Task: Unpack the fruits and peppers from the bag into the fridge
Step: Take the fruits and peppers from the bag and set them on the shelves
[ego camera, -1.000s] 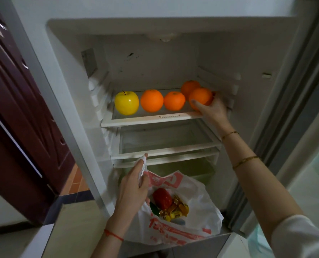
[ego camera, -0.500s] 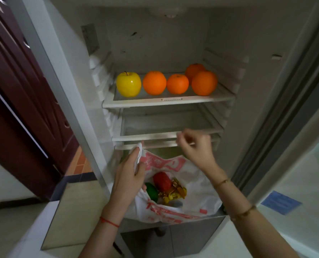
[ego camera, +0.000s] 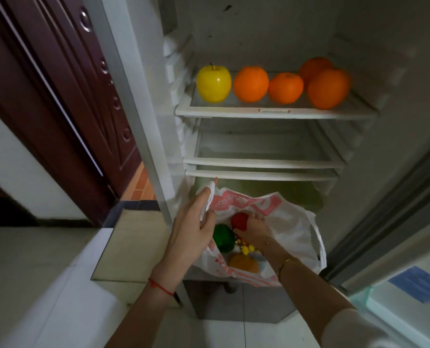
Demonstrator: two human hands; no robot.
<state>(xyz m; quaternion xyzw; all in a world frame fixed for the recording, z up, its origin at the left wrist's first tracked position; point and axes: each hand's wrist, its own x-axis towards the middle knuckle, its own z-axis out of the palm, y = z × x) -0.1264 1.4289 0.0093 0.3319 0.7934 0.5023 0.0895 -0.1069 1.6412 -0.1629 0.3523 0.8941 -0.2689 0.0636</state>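
Right hand [ego camera: 255, 228] is down inside the bag [ego camera: 294, 223], fingers wrapped round the red pepper [ego camera: 239, 221]. Left hand [ego camera: 192, 228] pinches the bag's left rim, holding it open. Green pepper [ego camera: 222, 237] sits just beside the red one. Top shelf [ego camera: 271, 113] is packed edge to edge: yellow apple [ego camera: 213, 83] at its left end, oranges [ego camera: 251, 83] to the right. The middle shelf [ego camera: 264, 162] has open room.

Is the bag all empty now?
Not empty. The bag still holds a green pepper, and the right hand is gripping a red one.
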